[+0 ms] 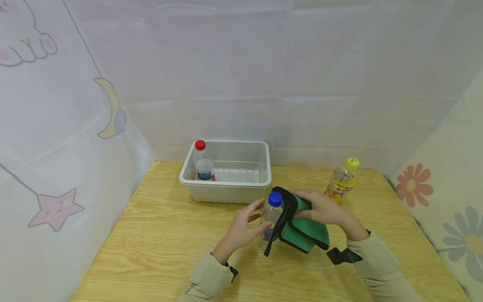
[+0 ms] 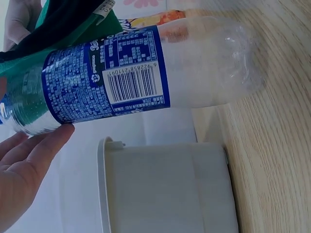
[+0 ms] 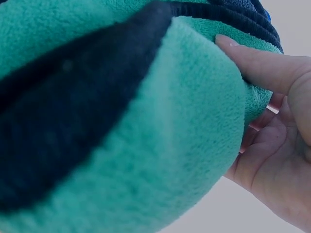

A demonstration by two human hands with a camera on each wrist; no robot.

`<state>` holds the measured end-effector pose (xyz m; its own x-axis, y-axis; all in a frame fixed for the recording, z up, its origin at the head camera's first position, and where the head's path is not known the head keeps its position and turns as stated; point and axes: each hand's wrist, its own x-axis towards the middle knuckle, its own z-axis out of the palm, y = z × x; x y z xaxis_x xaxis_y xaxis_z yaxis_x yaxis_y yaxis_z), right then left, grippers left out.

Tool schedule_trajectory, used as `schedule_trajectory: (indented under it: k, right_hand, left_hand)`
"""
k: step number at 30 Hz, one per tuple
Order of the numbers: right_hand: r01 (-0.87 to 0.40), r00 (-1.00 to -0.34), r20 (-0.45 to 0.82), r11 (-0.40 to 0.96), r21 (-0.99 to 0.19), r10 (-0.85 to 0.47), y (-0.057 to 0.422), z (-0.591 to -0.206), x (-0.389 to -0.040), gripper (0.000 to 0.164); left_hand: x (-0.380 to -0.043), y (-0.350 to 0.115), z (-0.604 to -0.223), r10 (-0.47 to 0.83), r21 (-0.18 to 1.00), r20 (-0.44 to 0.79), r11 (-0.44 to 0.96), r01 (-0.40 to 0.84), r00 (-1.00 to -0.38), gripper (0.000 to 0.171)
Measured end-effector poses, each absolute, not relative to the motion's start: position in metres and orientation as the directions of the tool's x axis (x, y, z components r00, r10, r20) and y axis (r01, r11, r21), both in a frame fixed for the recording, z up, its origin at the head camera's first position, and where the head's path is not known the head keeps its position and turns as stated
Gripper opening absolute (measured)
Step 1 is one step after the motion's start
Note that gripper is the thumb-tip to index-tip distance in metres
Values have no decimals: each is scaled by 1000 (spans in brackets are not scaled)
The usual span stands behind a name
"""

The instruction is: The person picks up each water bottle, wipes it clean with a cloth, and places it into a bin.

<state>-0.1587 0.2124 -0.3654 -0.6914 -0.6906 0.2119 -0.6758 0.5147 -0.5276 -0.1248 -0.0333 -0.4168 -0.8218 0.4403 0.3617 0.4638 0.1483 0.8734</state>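
Pale hangings (image 1: 226, 63) close off the space on three sides, printed with a pink star (image 1: 56, 209) and a yellow moon (image 1: 109, 108) on the left and large flowers (image 1: 414, 184) on the right, and they come down to a wood-grained desk (image 1: 151, 243). Toward the back of it I can see a pale plastic tub (image 1: 226, 184), with a red-capped bottle (image 1: 205, 166) standing inside at its left end. Over to the right, beyond the person's right arm, is a yellow-capped bottle (image 1: 342, 180), its lower part close behind that arm. Front and centre, just before the tub's near right corner, is a clear blue-capped bottle (image 1: 269, 216), roughly upright, with a blue label that carries fine white print and a barcode. The person's left hand (image 1: 243, 224) grips it lightly from the left, thumb on the near side and fingers around the far side. From the other side the right hand (image 1: 320, 206) holds a folded green cloth (image 1: 307, 230) with black edging, thumb on top and fingers behind, and the cloth lies against the bottle's right side, its lower folds hanging down over the desk. I cannot tell for certain whether the bottle's base touches the wood. Both wrists come out of beige sleeves (image 1: 381, 264), with dark straps showing near the cuffs.
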Motion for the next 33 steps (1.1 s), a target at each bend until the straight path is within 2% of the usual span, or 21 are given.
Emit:
schedule_trajectory:
  k: [9, 20, 33]
  right_hand:
    - [-698, -655, 197, 485, -526, -729, 207, -368, -159, 59]
    - [-669, -687, 153, 536, -515, -711, 206, -375, -157, 59]
    - [-597, -719, 160, 483, -640, -677, 209, -399, -161, 56]
  left_hand:
    - [-129, -30, -428, 438, 827, 386, 226, 515, -812, 63]
    - [-129, -29, -427, 445, 817, 401, 221, 532, -801, 64]
    - [-128, -30, -428, 443, 818, 413, 204, 538, -796, 63]
